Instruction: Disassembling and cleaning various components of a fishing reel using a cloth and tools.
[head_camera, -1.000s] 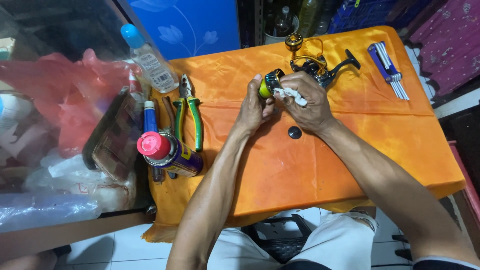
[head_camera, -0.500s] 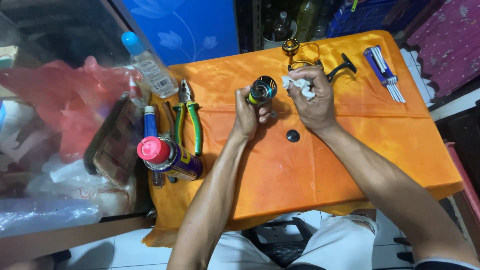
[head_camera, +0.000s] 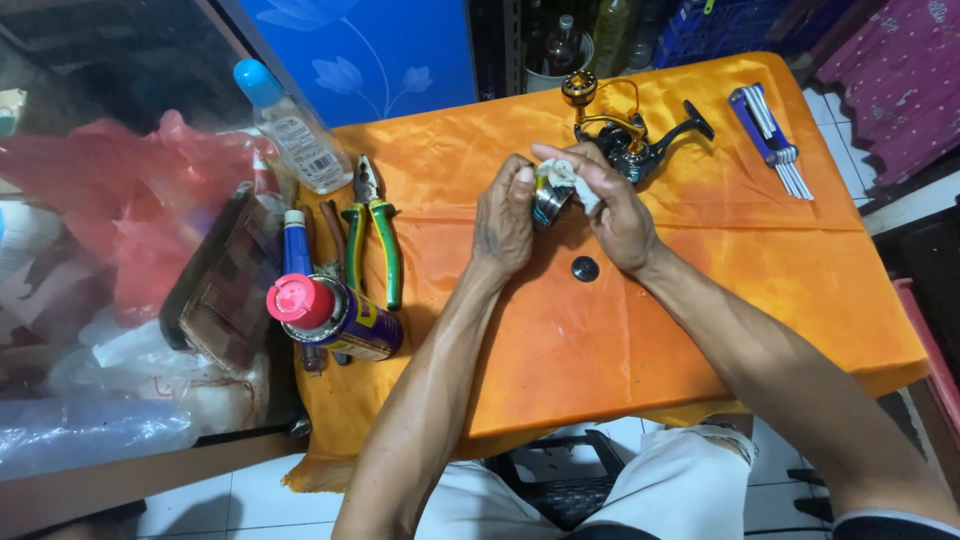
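Both hands were up over the middle of the orange cloth (head_camera: 640, 330), working on a fishing reel spool (head_camera: 549, 198). The left hand (head_camera: 503, 222) was closed around the spool's side, and the right hand (head_camera: 612, 210) had a small white rag (head_camera: 572, 180) pinched in its fingers, pressed against the spool's top.

The spool looked like light, rigid metal with a shiny skirt, so probably slick if oily; holding it by the rim like that seemed the sensible spot.

The reel body (head_camera: 630, 140) with its gold handle sat just behind the hands, and a small black cap (head_camera: 585, 268) lay right below them. Off to the left were green-handled pliers (head_camera: 375, 235), a spray can with a pink cap (head_camera: 335, 315) and a clear bottle (head_camera: 295, 135); a blue hex key set (head_camera: 772, 135) was well off right. Nothing was really in the way.
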